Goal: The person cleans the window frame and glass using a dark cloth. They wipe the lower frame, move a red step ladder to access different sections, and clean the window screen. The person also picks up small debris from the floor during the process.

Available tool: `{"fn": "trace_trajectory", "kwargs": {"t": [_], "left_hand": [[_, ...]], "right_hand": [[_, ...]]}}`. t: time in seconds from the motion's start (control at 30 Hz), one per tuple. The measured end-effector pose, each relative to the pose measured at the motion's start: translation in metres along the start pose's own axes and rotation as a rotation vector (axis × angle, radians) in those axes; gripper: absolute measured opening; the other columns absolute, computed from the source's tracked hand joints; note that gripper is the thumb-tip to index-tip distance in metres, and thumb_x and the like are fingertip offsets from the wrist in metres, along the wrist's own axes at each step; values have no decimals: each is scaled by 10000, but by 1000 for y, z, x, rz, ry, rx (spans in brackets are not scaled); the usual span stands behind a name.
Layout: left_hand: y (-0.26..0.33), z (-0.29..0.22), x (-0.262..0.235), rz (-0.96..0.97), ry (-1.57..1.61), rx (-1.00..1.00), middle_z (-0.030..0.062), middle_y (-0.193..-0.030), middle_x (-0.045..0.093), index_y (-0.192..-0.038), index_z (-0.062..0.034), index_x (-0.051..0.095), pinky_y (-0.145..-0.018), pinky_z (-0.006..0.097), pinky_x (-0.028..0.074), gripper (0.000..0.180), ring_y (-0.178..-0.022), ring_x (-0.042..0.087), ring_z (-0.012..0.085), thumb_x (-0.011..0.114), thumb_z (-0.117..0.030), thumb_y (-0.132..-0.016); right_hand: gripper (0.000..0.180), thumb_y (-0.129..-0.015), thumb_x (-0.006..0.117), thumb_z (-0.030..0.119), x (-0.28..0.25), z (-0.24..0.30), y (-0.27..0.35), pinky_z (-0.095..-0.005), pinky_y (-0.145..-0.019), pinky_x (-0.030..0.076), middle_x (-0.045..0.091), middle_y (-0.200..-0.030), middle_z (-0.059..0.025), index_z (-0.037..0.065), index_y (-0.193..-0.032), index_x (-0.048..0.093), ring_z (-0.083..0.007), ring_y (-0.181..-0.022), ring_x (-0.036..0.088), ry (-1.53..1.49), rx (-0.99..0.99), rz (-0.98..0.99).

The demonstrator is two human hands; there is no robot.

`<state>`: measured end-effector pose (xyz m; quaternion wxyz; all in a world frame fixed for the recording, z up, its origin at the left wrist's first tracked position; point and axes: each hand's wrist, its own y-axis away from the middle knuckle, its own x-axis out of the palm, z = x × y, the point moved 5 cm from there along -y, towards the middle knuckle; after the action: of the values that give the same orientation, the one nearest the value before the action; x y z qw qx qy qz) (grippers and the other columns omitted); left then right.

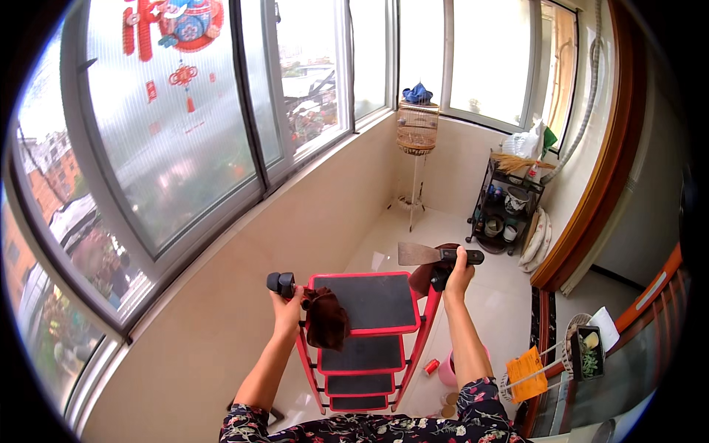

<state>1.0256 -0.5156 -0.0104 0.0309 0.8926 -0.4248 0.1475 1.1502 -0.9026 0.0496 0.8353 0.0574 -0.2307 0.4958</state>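
Observation:
A red step ladder with dark treads stands in front of me, its top tread between my hands. At its upper left, my left hand is closed around a black object with a rounded end, whose kind I cannot make out. A dark brown cloth hangs beside that hand, over the ladder's left side. By the upper right side, my right hand is closed on a scraper, its wide metal blade pointing left and its black handle to the right. More brown cloth shows under the scraper.
Windows run along the left wall. Ahead stand a birdcage on a stand and a black shelf cart with pots. A pink bucket and red can sit right of the ladder, near a plant stand.

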Motion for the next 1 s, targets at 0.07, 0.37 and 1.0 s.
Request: {"fn": "trace_trajectory", "kwargs": {"t": [0.07, 0.37, 1.0], "left_hand": [[-36, 13, 25, 86, -13, -30, 12, -974, 504, -1238, -104, 381, -784, 285, 446, 453, -862, 507, 121, 637, -20, -874], [-131, 34, 129, 144, 28, -58, 5, -844, 513, -1082, -106, 426, -603, 258, 449, 303, -705, 526, 106, 633, -15, -880], [-289, 137, 222, 108, -42, -161, 23, -934, 507, -1180, -66, 389, -786, 296, 466, 381, -836, 529, 128, 633, -46, -887]], "right_hand": [[372, -900, 585, 368, 7, -3, -27, -296, -647, 469, 628, -784, -38, 12, -802, 627, -125, -681, 577, 1, -18, -27], [421, -905, 579, 396, 24, -44, -127, -302, -681, 464, 628, -808, -51, -20, -861, 631, -144, -726, 579, 25, -77, -120], [370, -897, 580, 385, 110, -147, -297, -284, -656, 469, 615, -779, -19, 26, -817, 621, -120, -681, 570, 45, -22, -67]]}}
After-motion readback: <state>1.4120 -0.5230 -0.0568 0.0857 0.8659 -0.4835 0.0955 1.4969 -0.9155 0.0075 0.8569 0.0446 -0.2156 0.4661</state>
